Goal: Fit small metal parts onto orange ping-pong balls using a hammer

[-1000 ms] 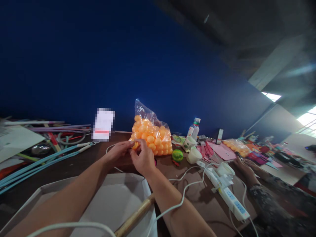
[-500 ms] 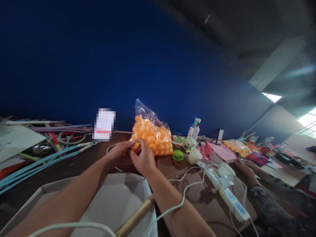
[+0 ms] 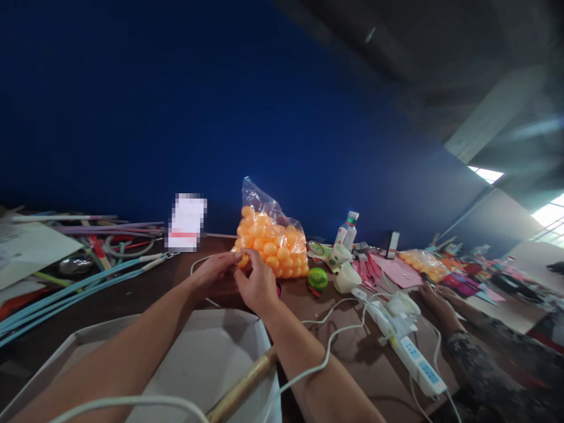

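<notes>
Both hands meet in the middle of the head view, just in front of a clear plastic bag of orange balls. Between the fingertips of my left hand and my right hand shows a small orange ball. My right thumb and index finger pinch it from the right, while my left fingers press on it from the left. Much of the ball is hidden behind the fingers. Below my forearms sits an open white box, with a wooden stick lying across its right side.
Right of the bag are a green striped ball, white cups, a bottle and a power strip with loose white cables. Light-blue rods lie at left. Another person's hands work at far right.
Both hands stay in nearly the same place around the orange ball, with only a very slight shift of the fingers. Nothing else has visibly moved.
</notes>
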`<control>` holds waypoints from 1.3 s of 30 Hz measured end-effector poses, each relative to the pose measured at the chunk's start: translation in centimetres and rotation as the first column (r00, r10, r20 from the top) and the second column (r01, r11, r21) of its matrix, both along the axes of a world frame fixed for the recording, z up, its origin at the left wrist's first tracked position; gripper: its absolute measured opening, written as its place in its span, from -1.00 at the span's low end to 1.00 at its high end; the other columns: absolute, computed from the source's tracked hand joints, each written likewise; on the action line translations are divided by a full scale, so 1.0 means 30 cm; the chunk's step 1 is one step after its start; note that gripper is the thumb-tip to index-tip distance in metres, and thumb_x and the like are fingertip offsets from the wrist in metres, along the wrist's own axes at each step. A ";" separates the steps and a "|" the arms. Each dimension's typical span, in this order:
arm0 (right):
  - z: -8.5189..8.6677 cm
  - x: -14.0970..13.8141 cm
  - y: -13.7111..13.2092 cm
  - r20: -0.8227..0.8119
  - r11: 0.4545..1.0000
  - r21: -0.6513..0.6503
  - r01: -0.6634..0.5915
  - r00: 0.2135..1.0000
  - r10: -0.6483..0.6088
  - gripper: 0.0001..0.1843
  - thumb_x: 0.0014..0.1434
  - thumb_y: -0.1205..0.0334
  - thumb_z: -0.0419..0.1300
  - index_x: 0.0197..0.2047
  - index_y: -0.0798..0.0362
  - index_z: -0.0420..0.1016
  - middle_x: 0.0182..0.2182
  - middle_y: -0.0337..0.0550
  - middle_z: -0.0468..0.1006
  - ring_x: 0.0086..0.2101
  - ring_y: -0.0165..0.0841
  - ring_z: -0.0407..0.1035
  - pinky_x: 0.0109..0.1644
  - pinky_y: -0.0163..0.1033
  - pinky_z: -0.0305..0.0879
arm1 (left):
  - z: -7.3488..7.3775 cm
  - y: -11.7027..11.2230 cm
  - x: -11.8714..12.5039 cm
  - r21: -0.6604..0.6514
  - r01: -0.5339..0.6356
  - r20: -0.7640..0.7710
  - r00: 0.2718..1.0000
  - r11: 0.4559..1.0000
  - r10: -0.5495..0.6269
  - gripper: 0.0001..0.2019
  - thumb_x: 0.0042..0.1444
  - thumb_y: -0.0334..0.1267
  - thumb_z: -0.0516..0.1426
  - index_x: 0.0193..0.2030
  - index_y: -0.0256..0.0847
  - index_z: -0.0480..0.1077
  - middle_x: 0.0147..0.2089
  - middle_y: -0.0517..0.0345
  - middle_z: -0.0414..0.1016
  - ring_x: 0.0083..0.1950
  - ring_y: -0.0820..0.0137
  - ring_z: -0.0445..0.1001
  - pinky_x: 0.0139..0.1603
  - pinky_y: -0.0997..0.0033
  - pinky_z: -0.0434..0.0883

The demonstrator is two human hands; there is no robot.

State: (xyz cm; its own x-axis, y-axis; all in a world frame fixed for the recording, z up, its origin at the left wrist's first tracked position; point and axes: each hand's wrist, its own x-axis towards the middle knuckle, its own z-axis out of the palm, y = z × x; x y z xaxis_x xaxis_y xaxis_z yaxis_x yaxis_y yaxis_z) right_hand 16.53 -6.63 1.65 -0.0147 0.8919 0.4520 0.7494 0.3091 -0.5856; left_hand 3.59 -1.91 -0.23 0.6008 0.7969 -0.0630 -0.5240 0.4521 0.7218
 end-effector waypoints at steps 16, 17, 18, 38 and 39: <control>0.004 0.003 -0.003 0.028 1.000 0.001 -0.010 1.000 0.010 -0.57 0.13 0.20 0.11 0.10 -0.01 0.32 -0.16 -0.11 0.59 -0.19 -0.20 0.51 -0.07 -0.12 0.40 | 0.012 -0.009 -0.003 0.018 0.022 0.003 1.000 1.000 -0.022 -0.85 0.05 -0.29 0.24 -0.29 -0.36 0.47 -0.49 0.02 0.52 -0.46 0.32 0.52 -0.36 0.35 0.47; 0.003 0.003 -0.003 0.024 1.000 -0.007 -0.005 1.000 0.005 -0.56 0.13 0.19 0.12 0.10 -0.01 0.32 -0.19 -0.12 0.60 -0.22 -0.21 0.51 -0.09 -0.12 0.40 | 0.013 -0.009 -0.002 0.014 0.026 0.009 1.000 1.000 -0.026 -0.85 0.05 -0.29 0.24 -0.29 -0.36 0.47 -0.49 0.02 0.52 -0.46 0.31 0.53 -0.36 0.35 0.47; 0.003 0.002 -0.002 0.020 1.000 -0.014 0.001 1.000 -0.001 -0.56 0.13 0.18 0.12 0.10 -0.01 0.32 -0.21 -0.13 0.60 -0.24 -0.21 0.52 -0.11 -0.13 0.41 | 0.014 -0.009 -0.001 0.009 0.028 0.008 1.000 1.000 -0.028 -0.85 0.05 -0.29 0.24 -0.29 -0.36 0.47 -0.49 0.01 0.52 -0.45 0.30 0.53 -0.36 0.35 0.47; 0.176 0.082 -0.054 0.197 1.000 -0.024 -0.012 0.980 0.016 -0.77 0.21 0.10 0.13 -0.11 -0.05 0.49 -0.33 -0.22 0.61 -0.34 -0.35 0.47 -0.28 -0.30 0.27 | -0.018 0.015 -0.002 0.097 -0.172 -0.125 0.975 0.980 0.183 -0.82 0.02 -0.26 0.27 -0.27 -0.34 0.53 -0.38 -0.03 0.57 -0.44 0.35 0.52 -0.47 0.46 0.44; 0.194 0.099 -0.060 0.240 0.999 -0.048 -0.012 0.971 0.023 -0.81 0.20 0.10 0.14 -0.19 -0.05 0.52 -0.33 -0.22 0.61 -0.35 -0.36 0.46 -0.30 -0.31 0.25 | -0.022 0.016 -0.004 0.102 -0.177 -0.131 0.973 0.979 0.189 -0.81 0.01 -0.26 0.27 -0.26 -0.33 0.53 -0.37 -0.03 0.57 -0.45 0.35 0.52 -0.48 0.46 0.44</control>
State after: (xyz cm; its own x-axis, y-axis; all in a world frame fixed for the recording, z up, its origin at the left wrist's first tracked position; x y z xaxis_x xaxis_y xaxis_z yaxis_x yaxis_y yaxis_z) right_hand 19.49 -8.44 7.47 -0.1334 0.9104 0.3917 0.8647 0.3001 -0.4029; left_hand 3.48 -1.42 -0.89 0.4343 0.8988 -0.0597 -0.4838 0.2886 0.8262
